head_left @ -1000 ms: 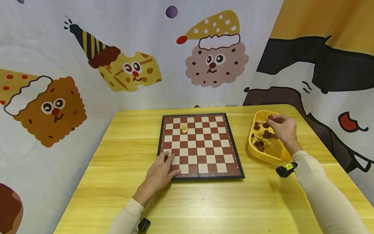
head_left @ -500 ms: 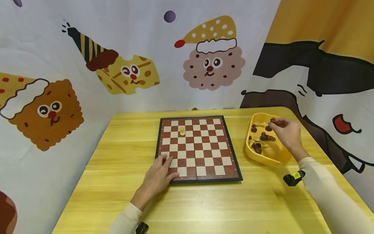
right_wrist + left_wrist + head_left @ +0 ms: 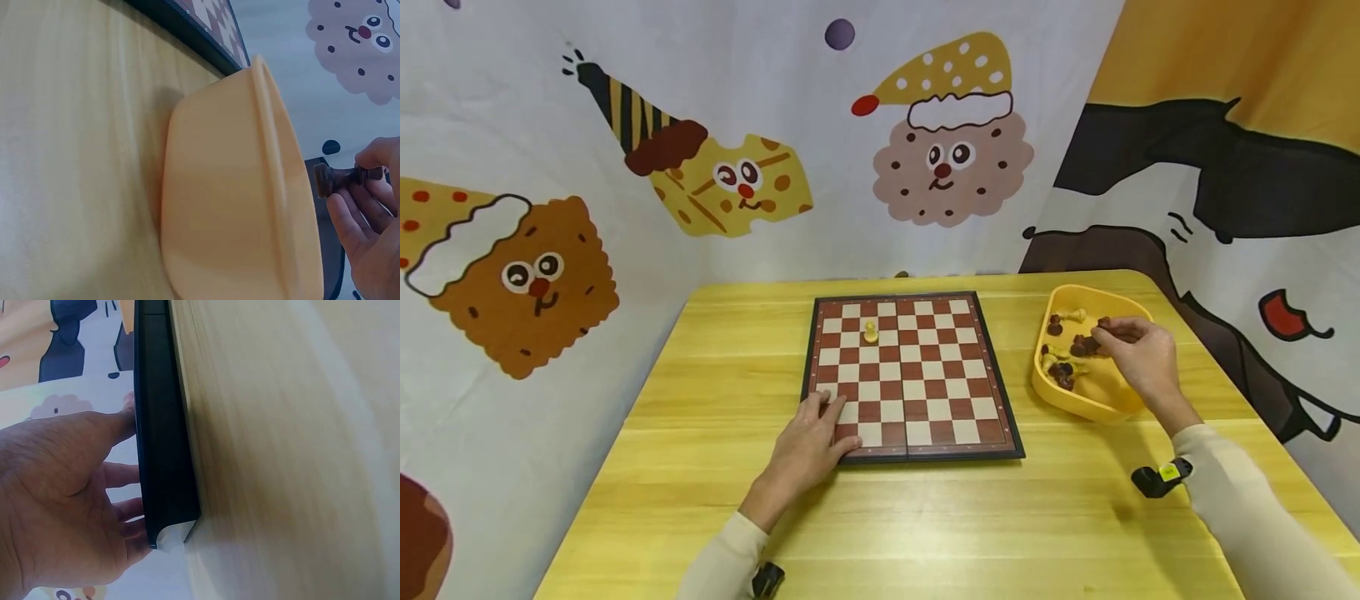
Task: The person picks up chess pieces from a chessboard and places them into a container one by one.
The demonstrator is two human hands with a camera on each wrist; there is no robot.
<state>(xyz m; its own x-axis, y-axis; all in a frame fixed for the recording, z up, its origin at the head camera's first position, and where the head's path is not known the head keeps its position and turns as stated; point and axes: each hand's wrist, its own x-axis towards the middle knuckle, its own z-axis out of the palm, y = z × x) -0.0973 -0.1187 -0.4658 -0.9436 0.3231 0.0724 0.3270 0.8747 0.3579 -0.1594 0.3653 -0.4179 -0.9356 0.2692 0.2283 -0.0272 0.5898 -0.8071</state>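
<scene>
A chessboard (image 3: 910,375) with red-brown and cream squares lies on the table, and one pale yellow chess piece (image 3: 870,332) stands upright on its far left part. My left hand (image 3: 805,454) rests on the board's near left corner, with fingers and thumb spread over its edge. In the left wrist view it touches the board's black side (image 3: 164,425). My right hand (image 3: 1142,358) is above the yellow tray (image 3: 1078,407), pinching a dark brown chess piece (image 3: 340,179) between thumb and fingers. The right wrist view shows that piece beside the tray's rim, its broad base pointing away from the hand.
Inside the tray lie several dark and pale chess pieces (image 3: 1060,372), mixed together. The tray stands to the right of the board, near the table's (image 3: 925,525) right side. Behind the table hangs a cloth (image 3: 760,67) with cartoon prints.
My right hand, holding the dark chess piece, has shifted slightly right and towards me over the tray. The left hand stays on the board's corner, and the pale piece has not moved.
</scene>
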